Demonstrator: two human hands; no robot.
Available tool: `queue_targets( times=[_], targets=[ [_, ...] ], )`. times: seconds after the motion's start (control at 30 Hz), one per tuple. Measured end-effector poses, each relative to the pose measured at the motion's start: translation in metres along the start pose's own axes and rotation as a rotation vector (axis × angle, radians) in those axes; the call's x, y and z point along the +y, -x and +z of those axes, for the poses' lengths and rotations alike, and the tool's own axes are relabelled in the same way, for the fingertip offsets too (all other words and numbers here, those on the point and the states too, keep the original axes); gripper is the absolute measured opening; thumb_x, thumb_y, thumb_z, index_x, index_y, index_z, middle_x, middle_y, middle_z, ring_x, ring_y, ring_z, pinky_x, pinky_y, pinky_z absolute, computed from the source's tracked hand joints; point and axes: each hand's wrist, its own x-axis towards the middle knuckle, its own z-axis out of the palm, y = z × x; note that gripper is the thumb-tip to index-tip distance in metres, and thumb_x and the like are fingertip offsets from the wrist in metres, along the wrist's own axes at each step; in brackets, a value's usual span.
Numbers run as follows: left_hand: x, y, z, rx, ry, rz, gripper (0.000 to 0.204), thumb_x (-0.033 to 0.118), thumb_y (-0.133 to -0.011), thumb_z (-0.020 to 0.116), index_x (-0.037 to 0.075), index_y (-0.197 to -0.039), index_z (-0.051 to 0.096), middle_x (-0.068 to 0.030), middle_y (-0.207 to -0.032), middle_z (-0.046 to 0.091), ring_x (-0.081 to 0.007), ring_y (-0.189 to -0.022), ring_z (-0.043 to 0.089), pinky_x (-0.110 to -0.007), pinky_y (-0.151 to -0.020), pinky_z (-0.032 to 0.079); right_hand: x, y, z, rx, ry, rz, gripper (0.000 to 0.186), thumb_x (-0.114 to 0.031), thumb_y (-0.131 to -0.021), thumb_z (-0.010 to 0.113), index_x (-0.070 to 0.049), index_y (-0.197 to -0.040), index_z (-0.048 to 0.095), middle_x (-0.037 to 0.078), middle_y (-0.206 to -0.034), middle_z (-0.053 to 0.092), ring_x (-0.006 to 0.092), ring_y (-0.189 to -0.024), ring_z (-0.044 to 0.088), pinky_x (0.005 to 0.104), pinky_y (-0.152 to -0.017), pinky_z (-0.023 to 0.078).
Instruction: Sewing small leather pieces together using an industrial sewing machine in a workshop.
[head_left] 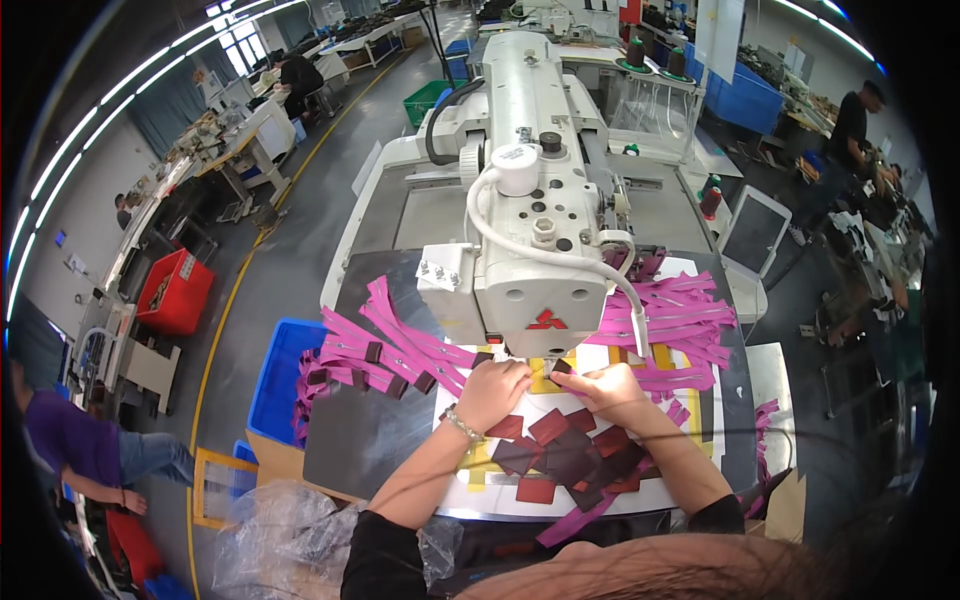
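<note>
My left hand [493, 390] is under the head of a white industrial sewing machine [540, 260]. Its fingers are bent together at the yellow template [540, 384], and what they pinch is hidden. Across the small gap, my right hand [608, 392] pinches a small dark brown patch [562, 368] between thumb and finger. Magenta zipper strips [385, 335] with dark end tabs fan out by my left hand. More magenta zippers [675, 320] lie beyond my right hand. Between my forearms is a loose pile of dark red and brown patches [570, 455].
A blue bin [285, 375] with zippers stands left of the machine table, above crumpled clear plastic [285, 540]. A tablet-like screen [755, 235] is at the right. Farther left are a red crate [175, 290] and a person in purple [85, 440]. Other people work at the back.
</note>
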Motion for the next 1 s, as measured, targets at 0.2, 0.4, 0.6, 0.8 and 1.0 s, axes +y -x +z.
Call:
queue_targets(
  times=[0.2,0.4,0.6,0.8,1.0],
  targets=[
    [-0.002,-0.003,0.002,0.026,-0.029,0.102,0.012,0.016,-0.078,0.064,0.008,-0.088,0.063,-0.0052,-0.078,0.06,-0.0231,-0.073,0.058,-0.035,-0.073,0.043,-0.017,-0.008,-0.027,-0.125,-0.052,0.027,0.026,-0.01,-0.072,0.066,-0.016,-0.097,0.065,0.004,-0.064,0.061,0.0225,-0.057,0.061,0.0318,-0.051,0.048],
    [0.008,-0.01,0.006,-0.069,-0.1,0.213,0.017,0.013,-0.081,0.058,0.013,-0.097,0.065,-0.0049,-0.081,0.061,-0.0226,-0.075,0.059,-0.034,-0.074,0.043,-0.006,0.006,-0.046,-0.206,-0.217,0.092,0.024,-0.01,-0.075,0.061,-0.015,-0.098,0.062,0.01,-0.067,0.06,0.0309,-0.06,0.061,0.0383,-0.056,0.048],
    [0.017,-0.017,0.019,0.009,-0.106,0.139,0.022,0.011,-0.08,0.059,0.012,-0.101,0.066,-0.0054,-0.079,0.062,-0.0212,-0.074,0.061,-0.034,-0.072,0.045,-0.015,0.004,-0.06,-0.276,0.279,0.164,0.024,-0.009,-0.072,0.06,-0.013,-0.095,0.062,0.006,-0.068,0.059,0.0238,-0.061,0.061,0.0367,-0.053,0.046],
    [0.019,-0.019,0.017,0.055,-0.172,0.062,0.025,0.018,-0.082,0.06,0.009,-0.104,0.065,-0.0061,-0.059,0.06,-0.0213,-0.055,0.059,-0.034,-0.06,0.046,-0.034,-0.006,-0.055,0.062,0.427,-0.129,0.026,-0.01,-0.071,0.061,-0.009,-0.096,0.064,-0.002,-0.062,0.051,0.0136,-0.053,0.054,0.0292,-0.047,0.041],
    [0.031,-0.013,0.001,-0.033,-0.119,0.027,0.037,0.025,-0.079,0.066,0.01,-0.113,0.065,-0.0029,-0.056,0.058,-0.0185,-0.051,0.057,-0.032,-0.056,0.044,-0.04,0.003,-0.055,0.254,0.409,-0.369,0.035,-0.013,-0.069,0.062,-0.004,-0.103,0.064,-0.006,-0.058,0.039,0.0073,-0.049,0.042,0.0239,-0.046,0.03]
  ],
)
